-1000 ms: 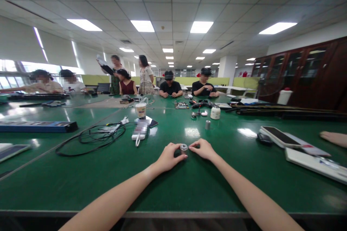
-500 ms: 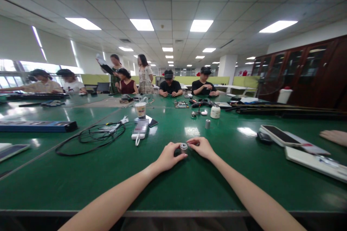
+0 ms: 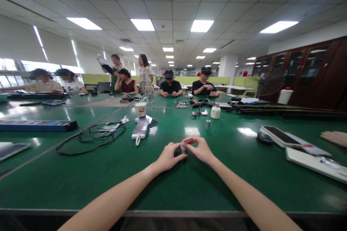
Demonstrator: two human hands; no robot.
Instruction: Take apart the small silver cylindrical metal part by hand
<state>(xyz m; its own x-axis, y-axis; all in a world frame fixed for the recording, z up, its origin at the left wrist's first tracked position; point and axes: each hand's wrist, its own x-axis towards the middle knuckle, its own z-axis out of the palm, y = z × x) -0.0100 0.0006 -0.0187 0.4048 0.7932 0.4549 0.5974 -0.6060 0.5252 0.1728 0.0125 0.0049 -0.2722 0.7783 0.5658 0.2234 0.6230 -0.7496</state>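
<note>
The left hand (image 3: 168, 157) has its grip pinching the metal cylinder (image 3: 183, 150) on the table (image 3: 173, 191), and the right hand (image 3: 202, 150) meets its top, grip closure indeterminable; off-centre pressure there could tilt the cylinder loose.

Bare and outstretched, a left forearm (image 3: 116, 195) and a right forearm (image 3: 248, 191) angle inward from the lower edge. The left hand (image 3: 168, 157) curls with its thumb extended; close beside it, the right hand (image 3: 200, 149) arches, fingers and thumb bent toward the left.
</note>
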